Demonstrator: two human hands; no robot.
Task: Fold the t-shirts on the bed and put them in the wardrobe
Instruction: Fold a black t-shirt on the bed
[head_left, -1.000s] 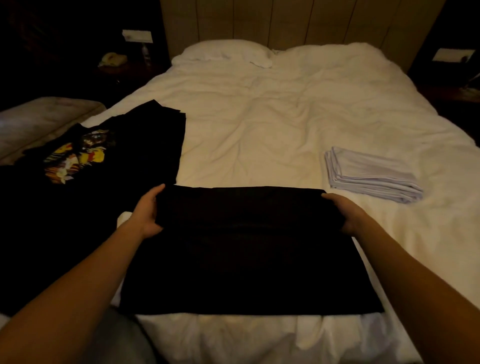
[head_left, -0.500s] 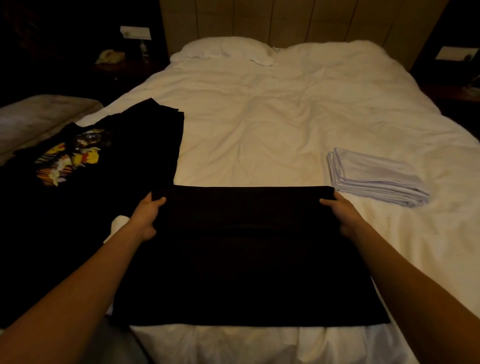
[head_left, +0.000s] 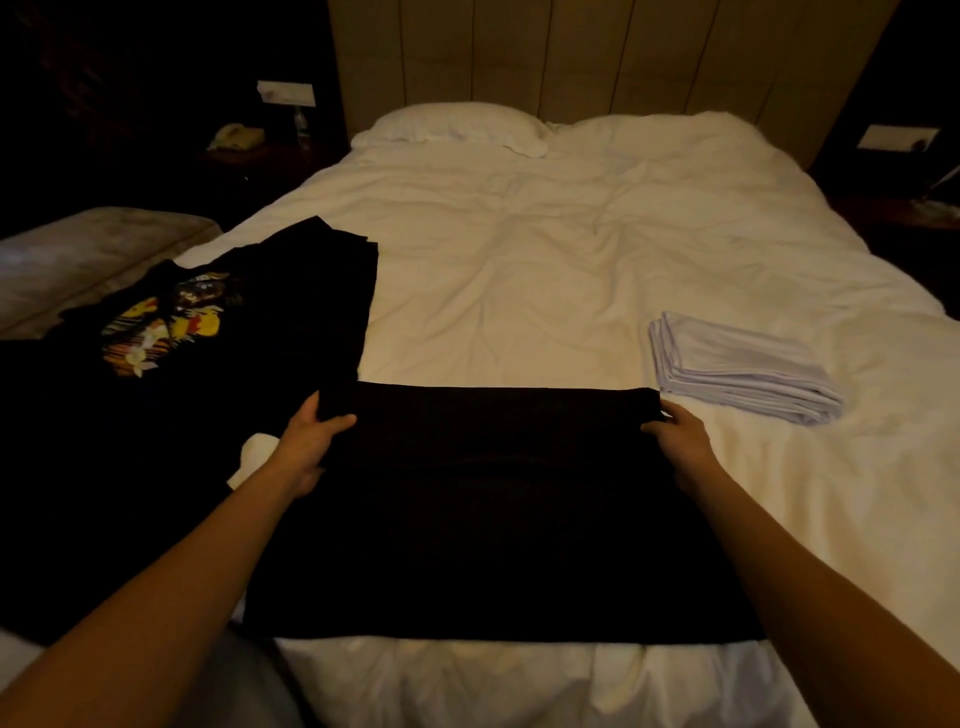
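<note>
Your left hand (head_left: 306, 444) grips the far left corner of the black t-shirt (head_left: 498, 519), fingers curled over the cloth with the thumb on top. Your right hand (head_left: 680, 447) holds the far right corner of the same shirt, thumb lying along the top of the fold; the other fingers are tucked out of sight at the edge, so you appear to pinch the cloth there. The shirt lies flat as a wide dark rectangle at the near edge of the bed (head_left: 545, 270), its far edge straight between your two hands and its near edge just short of where the white cover drops away.

A second black shirt with a yellow print (head_left: 166, 327) is spread at the left edge of the bed, touching the left corner of the one you hold. A folded pale shirt (head_left: 743, 369) sits near the right edge, just beyond your right hand and apart from it. A pillow (head_left: 457, 127) lies at the head end, and a telephone (head_left: 236, 137) rests on the dark stand beside the bed's far left corner.
</note>
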